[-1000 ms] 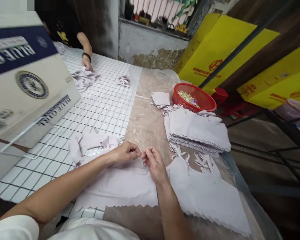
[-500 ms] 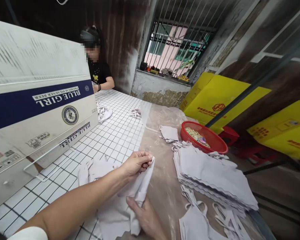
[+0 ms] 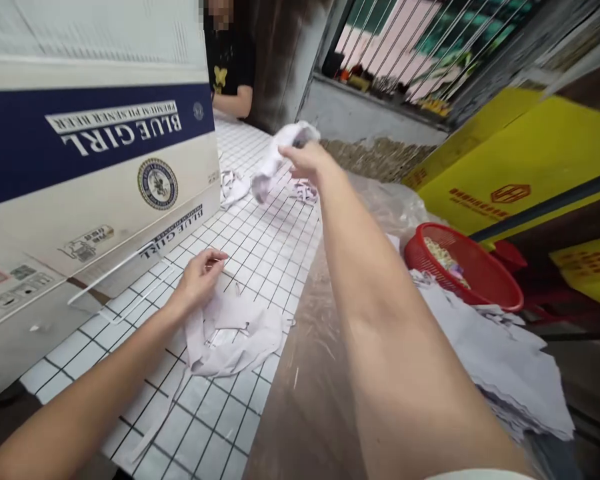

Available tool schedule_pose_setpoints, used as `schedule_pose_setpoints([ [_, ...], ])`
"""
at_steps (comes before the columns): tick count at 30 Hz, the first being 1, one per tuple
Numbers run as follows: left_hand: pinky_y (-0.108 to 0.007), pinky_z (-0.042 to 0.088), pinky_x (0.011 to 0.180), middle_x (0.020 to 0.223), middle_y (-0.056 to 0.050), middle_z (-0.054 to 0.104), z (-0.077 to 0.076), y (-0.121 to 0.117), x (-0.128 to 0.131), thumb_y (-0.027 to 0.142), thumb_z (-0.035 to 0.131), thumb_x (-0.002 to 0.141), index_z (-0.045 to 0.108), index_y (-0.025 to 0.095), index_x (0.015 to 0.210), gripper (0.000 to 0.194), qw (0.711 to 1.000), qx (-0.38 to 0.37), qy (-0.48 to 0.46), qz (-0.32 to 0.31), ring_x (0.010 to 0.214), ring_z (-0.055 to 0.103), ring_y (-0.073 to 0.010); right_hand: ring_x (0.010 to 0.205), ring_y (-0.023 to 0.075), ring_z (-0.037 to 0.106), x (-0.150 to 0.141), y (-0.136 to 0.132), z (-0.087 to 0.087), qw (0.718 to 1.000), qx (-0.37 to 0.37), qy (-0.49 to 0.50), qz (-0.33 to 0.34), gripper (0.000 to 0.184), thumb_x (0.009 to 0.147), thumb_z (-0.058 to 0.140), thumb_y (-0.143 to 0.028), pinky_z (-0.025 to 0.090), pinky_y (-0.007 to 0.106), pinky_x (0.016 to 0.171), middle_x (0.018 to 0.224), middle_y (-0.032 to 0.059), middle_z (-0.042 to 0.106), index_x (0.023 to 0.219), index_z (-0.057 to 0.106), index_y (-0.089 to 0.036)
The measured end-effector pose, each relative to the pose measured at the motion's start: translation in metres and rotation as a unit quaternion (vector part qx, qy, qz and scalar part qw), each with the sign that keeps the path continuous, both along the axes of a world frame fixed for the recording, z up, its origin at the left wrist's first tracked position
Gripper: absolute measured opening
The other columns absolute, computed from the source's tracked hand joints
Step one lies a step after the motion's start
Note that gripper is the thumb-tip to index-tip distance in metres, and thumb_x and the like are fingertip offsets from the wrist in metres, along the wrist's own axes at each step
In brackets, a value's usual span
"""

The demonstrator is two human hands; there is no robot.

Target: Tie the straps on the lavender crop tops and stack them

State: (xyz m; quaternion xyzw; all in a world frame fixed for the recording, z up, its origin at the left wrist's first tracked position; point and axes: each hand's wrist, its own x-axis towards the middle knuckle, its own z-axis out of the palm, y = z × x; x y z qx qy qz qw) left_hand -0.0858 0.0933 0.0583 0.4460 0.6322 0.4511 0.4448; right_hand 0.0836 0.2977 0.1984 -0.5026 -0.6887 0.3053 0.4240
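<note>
Out at the far part of the table, my right hand [image 3: 307, 160] grips a bunched pale lilac garment [image 3: 275, 157], which hangs blurred from its fingers. My left hand [image 3: 200, 277] is nearer, close to the cardboard box, with fingers loosely curled, a gap at thumb and forefinger and nothing visible between them. Just below it a second pale garment [image 3: 250, 350] lies crumpled on the grid-patterned tabletop [image 3: 195, 413], one thin strap trailing toward me. Whether the left hand touches this garment I cannot tell.
A large cardboard box [image 3: 95, 167] stands at left, with a white wire handle. On the right are a red basket [image 3: 460, 267] of small pieces and a stack of pale cloth [image 3: 500, 353]. Small strappy cloths lie farther back, near a co-worker [image 3: 235, 73]. Yellow boxes [image 3: 505, 153] stand behind.
First both hands met over the near garment, then held it up folded. Now my right hand has carried a garment away to the far table; my left hand has moved left. The view has shifted.
</note>
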Motion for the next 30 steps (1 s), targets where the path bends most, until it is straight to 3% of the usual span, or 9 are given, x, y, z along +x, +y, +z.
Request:
schedule_pose_setpoints([
  [2, -0.033, 0.048, 0.08, 0.101, -0.006, 0.067, -0.005, -0.019, -0.019, 0.039, 0.055, 0.082, 0.064, 0.018, 0.094, 0.026, 0.991, 0.032, 0.116, -0.053, 0.089, 0.06, -0.0211, 0.114, 0.0214, 0.062, -0.006, 0.017, -0.012, 0.99, -0.086, -0.109, -0.02, 0.07, 0.094, 0.004, -0.027, 0.043, 0.038, 0.084, 0.117, 0.0165, 0.054, 0.085, 0.055, 0.02],
  [4, -0.038, 0.049, 0.086, 0.102, -0.008, 0.065, -0.013, -0.038, -0.033, 0.044, 0.051, 0.084, 0.063, 0.019, 0.093, 0.029, 0.974, 0.047, 0.204, -0.085, 0.096, 0.059, -0.0245, 0.108, 0.0235, 0.067, -0.003, -0.006, -0.033, 0.974, -0.099, -0.204, -0.003, 0.042, 0.095, 0.049, -0.034, 0.049, 0.037, 0.091, 0.108, 0.0143, 0.065, 0.083, 0.064, 0.003],
  [7, -0.044, 0.05, 0.085, 0.105, -0.01, 0.062, -0.031, -0.059, -0.044, 0.05, 0.048, 0.086, 0.061, 0.019, 0.101, 0.037, 0.95, 0.039, 0.292, -0.1, 0.101, 0.056, -0.0283, 0.093, 0.0213, 0.068, 0.016, -0.094, -0.077, 0.927, -0.165, -0.314, 0.117, 0.026, 0.084, 0.072, -0.036, 0.054, 0.037, 0.087, 0.093, 0.0084, 0.071, 0.089, 0.069, -0.011],
  [9, -0.046, 0.051, 0.083, 0.109, -0.012, 0.06, -0.041, -0.068, -0.045, 0.054, 0.051, 0.086, 0.059, 0.017, 0.107, 0.044, 0.939, 0.038, 0.327, -0.103, 0.102, 0.055, -0.0302, 0.092, 0.0219, 0.066, 0.033, -0.16, -0.107, 0.905, -0.227, -0.331, 0.139, 0.033, 0.081, 0.074, -0.04, 0.054, 0.036, 0.082, 0.101, 0.0095, 0.07, 0.103, 0.068, -0.015],
  [13, -0.05, 0.048, 0.088, 0.116, -0.015, 0.058, -0.046, -0.074, -0.035, 0.048, 0.061, 0.084, 0.059, 0.016, 0.115, 0.045, 0.904, 0.123, 0.386, -0.133, 0.108, 0.049, -0.0334, 0.107, 0.0255, 0.059, 0.061, -0.248, -0.154, 0.933, -0.167, -0.314, 0.046, 0.045, 0.079, 0.075, -0.032, 0.049, 0.038, 0.09, 0.117, 0.0123, 0.062, 0.119, 0.062, -0.017],
  [16, -0.05, 0.046, 0.089, 0.122, -0.014, 0.059, -0.04, -0.072, -0.025, 0.031, 0.064, 0.083, 0.064, 0.02, 0.112, 0.032, 0.863, 0.164, 0.433, -0.201, 0.113, 0.048, -0.0346, 0.092, 0.0226, 0.059, 0.072, -0.276, -0.17, 0.947, -0.124, -0.297, 0.008, 0.019, 0.085, 0.066, -0.026, 0.048, 0.035, 0.082, 0.097, 0.0083, 0.063, 0.102, 0.065, -0.018],
  [21, -0.046, 0.046, 0.08, 0.089, -0.01, 0.068, -0.025, -0.06, -0.019, 0.013, 0.051, 0.084, 0.067, 0.018, 0.079, 0.017, 0.836, 0.116, 0.468, -0.261, 0.09, 0.059, -0.0287, 0.078, 0.0197, 0.058, 0.09, -0.301, -0.158, 0.973, -0.058, -0.222, -0.018, 0.008, 0.088, 0.058, -0.022, 0.047, 0.03, 0.072, 0.081, 0.004, 0.061, 0.084, 0.065, -0.02],
  [26, -0.036, 0.046, 0.074, 0.08, -0.005, 0.067, 0.018, -0.072, -0.016, 0.022, 0.049, 0.088, 0.064, 0.019, 0.082, 0.016, 0.875, 0.259, 0.346, -0.219, 0.081, 0.059, -0.0218, 0.082, 0.0189, 0.06, 0.131, -0.342, -0.106, 0.972, 0.069, -0.184, -0.126, 0.019, 0.089, 0.051, -0.017, 0.049, 0.03, 0.073, 0.09, 0.0058, 0.062, 0.095, 0.069, -0.021],
  [30, -0.031, 0.047, 0.07, 0.08, -0.003, 0.065, 0.037, -0.106, -0.03, 0.029, 0.049, 0.089, 0.063, 0.022, 0.081, 0.018, 0.854, 0.257, 0.296, -0.342, 0.077, 0.059, -0.0193, 0.08, 0.0179, 0.062, 0.164, -0.399, -0.081, 0.978, -0.011, -0.193, -0.077, 0.016, 0.09, 0.056, -0.021, 0.051, 0.029, 0.071, 0.09, 0.0047, 0.064, 0.099, 0.07, -0.023],
])
